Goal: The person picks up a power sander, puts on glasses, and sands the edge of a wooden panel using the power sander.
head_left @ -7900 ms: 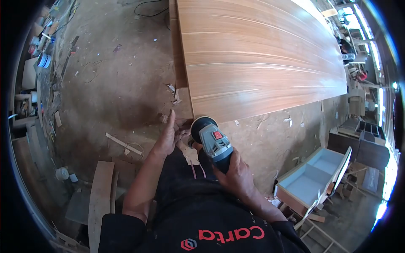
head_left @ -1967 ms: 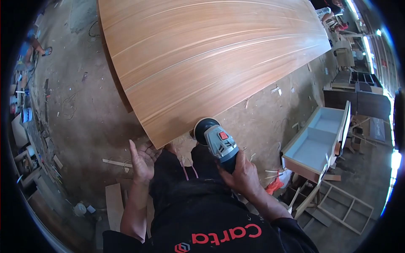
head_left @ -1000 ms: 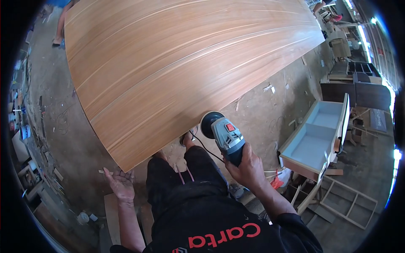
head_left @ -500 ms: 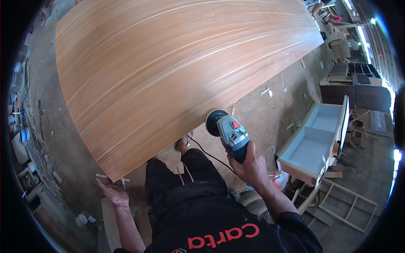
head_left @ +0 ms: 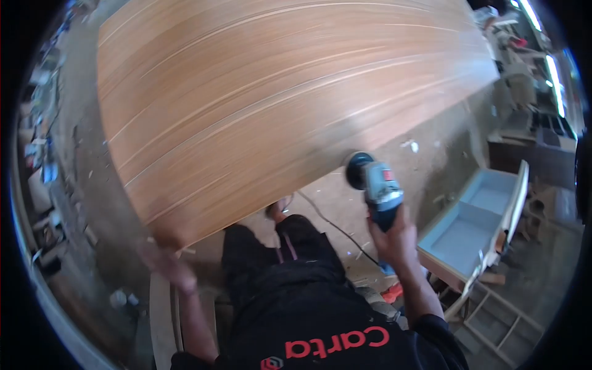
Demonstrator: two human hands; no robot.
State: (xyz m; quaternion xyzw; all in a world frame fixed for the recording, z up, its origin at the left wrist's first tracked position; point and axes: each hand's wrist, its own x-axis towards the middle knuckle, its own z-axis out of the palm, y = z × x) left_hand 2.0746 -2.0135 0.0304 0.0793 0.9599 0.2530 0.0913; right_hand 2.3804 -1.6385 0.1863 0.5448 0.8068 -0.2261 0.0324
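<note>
My right hand [head_left: 394,238] is wrapped around the dark handle of a grey sander [head_left: 383,185] with a red switch and a round pad. The pad is at the near edge of a large wood-grain panel [head_left: 277,123]; whether they touch, I cannot tell. A cord [head_left: 333,225] runs across the floor toward the tool. At the panel's near left corner is my left hand [head_left: 169,265], smeared by motion. Its fingers are too blurred to read, and contact with the corner is unclear.
A drawer box [head_left: 472,219] with a pale blue inside lies at the right. Below it is a wooden lattice frame [head_left: 509,324]. Dark furniture [head_left: 530,157] stands farther right. Clutter [head_left: 46,179] lines the left side. Scraps [head_left: 410,146] lie on the floor.
The sander and my right hand have shifted right, still along the panel's near edge. My left hand, open under the corner before, is now blurred. The whole view has also shifted somewhat.
</note>
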